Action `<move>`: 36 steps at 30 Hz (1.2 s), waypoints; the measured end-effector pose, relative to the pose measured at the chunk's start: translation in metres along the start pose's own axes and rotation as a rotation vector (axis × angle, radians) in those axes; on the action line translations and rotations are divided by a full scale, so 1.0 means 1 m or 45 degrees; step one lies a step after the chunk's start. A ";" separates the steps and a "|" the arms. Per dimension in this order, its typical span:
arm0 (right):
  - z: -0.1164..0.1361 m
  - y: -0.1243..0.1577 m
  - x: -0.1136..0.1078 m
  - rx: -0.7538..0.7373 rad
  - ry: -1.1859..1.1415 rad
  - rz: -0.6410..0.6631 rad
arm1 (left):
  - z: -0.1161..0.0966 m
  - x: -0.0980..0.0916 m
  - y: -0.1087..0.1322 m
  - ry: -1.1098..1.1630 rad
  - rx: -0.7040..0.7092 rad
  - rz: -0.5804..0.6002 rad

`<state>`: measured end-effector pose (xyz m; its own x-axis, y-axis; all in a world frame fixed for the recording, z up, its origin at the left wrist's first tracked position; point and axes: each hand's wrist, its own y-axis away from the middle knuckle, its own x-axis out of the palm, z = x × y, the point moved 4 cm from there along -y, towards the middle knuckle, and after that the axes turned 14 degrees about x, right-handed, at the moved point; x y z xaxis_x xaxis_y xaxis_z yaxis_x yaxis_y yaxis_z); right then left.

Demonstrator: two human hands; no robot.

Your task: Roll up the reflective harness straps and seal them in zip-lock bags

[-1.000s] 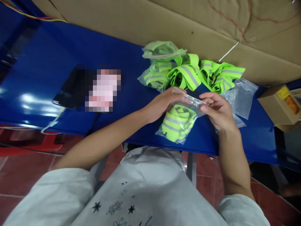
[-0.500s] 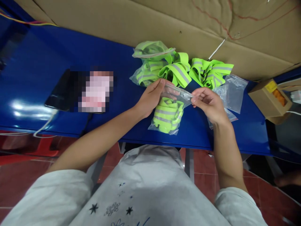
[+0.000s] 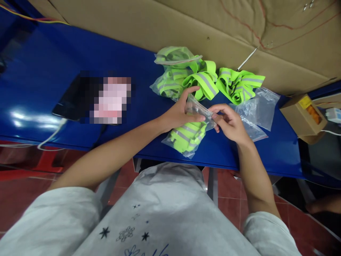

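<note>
A clear plastic zip bag (image 3: 198,106) holds a folded neon-yellow reflective strap (image 3: 188,137) with grey stripes. My left hand (image 3: 181,113) grips the bag from its left side, thumb across the plastic and index finger stretched up past the bag's top. At the other end of the bag's mouth, my right hand (image 3: 227,121) pinches the corner between thumb and fingers. The bag's mouth is bunched and tilted, and its filled part hangs low near the table's front edge. Whether the seal is closed, I cannot tell.
Behind my hands lie bagged reflective straps (image 3: 170,81) and a loose strap heap (image 3: 238,85). Flat plastic bags (image 3: 266,106) rest to the right, beside a small cardboard box (image 3: 303,115). A dark phone (image 3: 69,99) lies left on the blue table (image 3: 128,64).
My left thumb has come over the front of the bag and its index finger has lifted. My right hand has moved slightly left and down; the bag has tilted and its mouth has crumpled.
</note>
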<state>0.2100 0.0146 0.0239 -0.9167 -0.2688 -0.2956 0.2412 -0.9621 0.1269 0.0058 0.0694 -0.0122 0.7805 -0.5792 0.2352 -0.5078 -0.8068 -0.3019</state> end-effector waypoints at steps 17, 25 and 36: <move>0.007 0.006 -0.017 0.098 0.214 0.099 | -0.010 -0.009 -0.006 0.013 -0.074 0.167; 0.014 0.006 -0.011 0.238 0.211 0.249 | -0.015 -0.009 -0.004 0.057 -0.150 0.150; 0.002 -0.003 -0.021 0.292 -0.054 0.031 | -0.025 -0.007 -0.005 0.069 -0.207 -0.110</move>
<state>0.2281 0.0230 0.0317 -0.9252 -0.2848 -0.2507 0.1890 -0.9189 0.3463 -0.0065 0.0749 0.0109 0.8051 -0.5091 0.3042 -0.4957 -0.8593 -0.1260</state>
